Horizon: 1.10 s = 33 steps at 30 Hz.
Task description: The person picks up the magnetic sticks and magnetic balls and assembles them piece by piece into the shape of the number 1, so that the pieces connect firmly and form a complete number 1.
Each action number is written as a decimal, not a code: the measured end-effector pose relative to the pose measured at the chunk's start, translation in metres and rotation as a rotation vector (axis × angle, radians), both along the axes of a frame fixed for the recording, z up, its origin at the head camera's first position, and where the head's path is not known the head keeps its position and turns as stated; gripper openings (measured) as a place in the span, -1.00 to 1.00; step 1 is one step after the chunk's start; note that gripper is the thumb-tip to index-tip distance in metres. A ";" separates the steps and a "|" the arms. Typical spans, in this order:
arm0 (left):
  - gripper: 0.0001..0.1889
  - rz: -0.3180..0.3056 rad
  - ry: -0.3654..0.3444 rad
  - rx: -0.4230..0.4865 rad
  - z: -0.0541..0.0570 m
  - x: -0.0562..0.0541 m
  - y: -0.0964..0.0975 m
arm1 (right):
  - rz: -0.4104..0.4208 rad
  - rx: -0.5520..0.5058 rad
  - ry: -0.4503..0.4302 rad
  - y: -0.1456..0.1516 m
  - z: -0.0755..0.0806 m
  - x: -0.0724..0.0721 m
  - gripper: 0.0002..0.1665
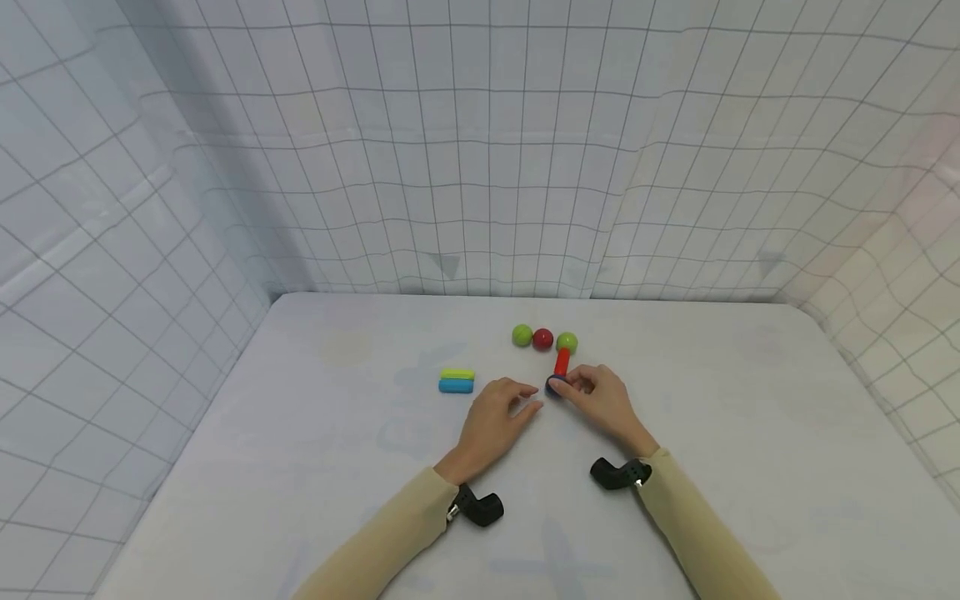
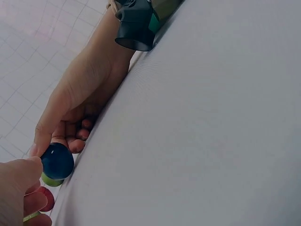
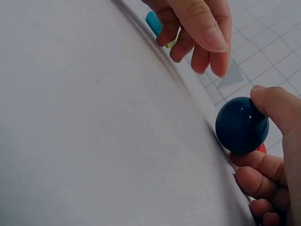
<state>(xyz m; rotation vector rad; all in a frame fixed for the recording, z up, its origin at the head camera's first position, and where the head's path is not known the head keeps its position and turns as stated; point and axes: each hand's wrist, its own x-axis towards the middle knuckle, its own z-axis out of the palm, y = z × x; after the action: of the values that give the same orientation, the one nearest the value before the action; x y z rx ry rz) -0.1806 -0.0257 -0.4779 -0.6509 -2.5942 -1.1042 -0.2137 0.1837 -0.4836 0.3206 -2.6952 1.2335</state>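
Observation:
My right hand [image 1: 606,406] pinches a glossy dark blue ball [image 3: 240,126] between thumb and fingers, low over the white table. From behind the ball, a red stick [image 1: 562,362] runs toward the back and reaches a green ball [image 1: 567,341]. Just left of the blue ball is my left hand [image 1: 491,423], its fingers and thumb apart with nothing between them. In the left wrist view, the left fingers overlap part of the row of balls behind. Part of the blue ball is covered by the right thumb in the head view.
A red ball [image 1: 543,339] and another green ball [image 1: 522,335] sit in a row at the back. To the left, a yellow-green stick [image 1: 457,374] and a blue stick [image 1: 456,387] lie side by side. White gridded sheets surround the table [image 1: 337,467].

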 end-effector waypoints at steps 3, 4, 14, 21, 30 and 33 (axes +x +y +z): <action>-0.77 0.015 0.047 -0.019 0.003 0.001 -0.008 | -0.003 0.008 -0.013 0.001 0.000 -0.002 -0.64; -0.79 0.025 0.065 -0.020 0.004 0.001 -0.011 | -0.003 0.010 -0.017 0.001 0.001 -0.002 -0.64; -0.87 0.072 0.226 0.005 0.007 -0.013 -0.046 | 0.009 -0.006 -0.033 0.002 0.004 -0.002 -0.64; -0.73 0.092 0.193 -0.077 0.009 -0.021 -0.073 | 0.004 0.002 -0.045 0.003 0.001 -0.004 -0.61; -0.65 0.061 0.104 -0.103 0.012 -0.026 -0.093 | 0.002 -0.003 -0.050 0.005 -0.001 -0.006 -0.60; -0.65 0.061 0.092 -0.101 0.012 -0.026 -0.095 | 0.004 -0.012 -0.050 0.005 -0.001 -0.006 -0.61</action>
<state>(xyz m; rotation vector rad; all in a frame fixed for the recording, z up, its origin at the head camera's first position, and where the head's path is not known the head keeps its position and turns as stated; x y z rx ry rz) -0.2068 -0.1210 -0.4662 -0.6241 -2.5861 -0.9084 -0.2194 0.1891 -0.4844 0.2971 -2.7291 1.2749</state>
